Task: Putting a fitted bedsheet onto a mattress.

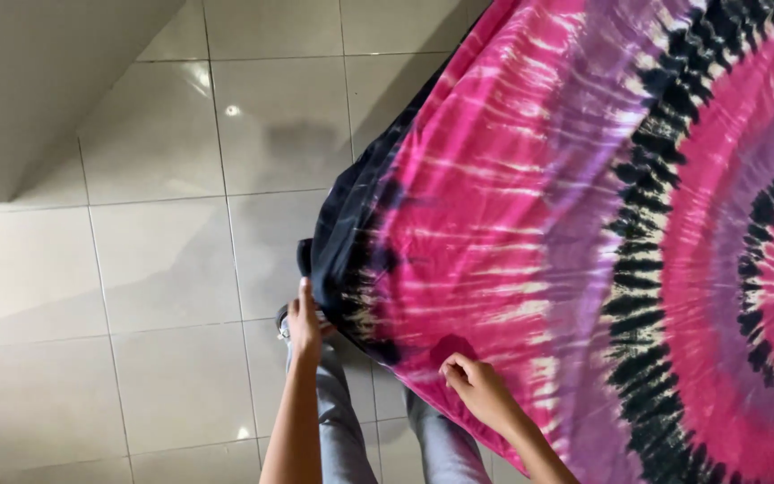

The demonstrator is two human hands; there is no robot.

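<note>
Cloth at three o'clock might have slipped: left hand and right hand only pinched its edge shut.

Both bare forearms enter from 6 o'clock. Left hand raised toward 12, fingers curled shut in a pinch, thumb side facing right. Right hand angled toward 10 o'clock, knuckles up, fingertips pinched closed. Hands well apart.

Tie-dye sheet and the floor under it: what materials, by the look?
Tie-dye sheet: looks like thin woven fabric, probably cotton, matte; it drapes and folds where the left hand and right hand pinch its edge. Floor: pale glazed tile, likely ceramic, glossy; grout lines and light reflections show.
</note>
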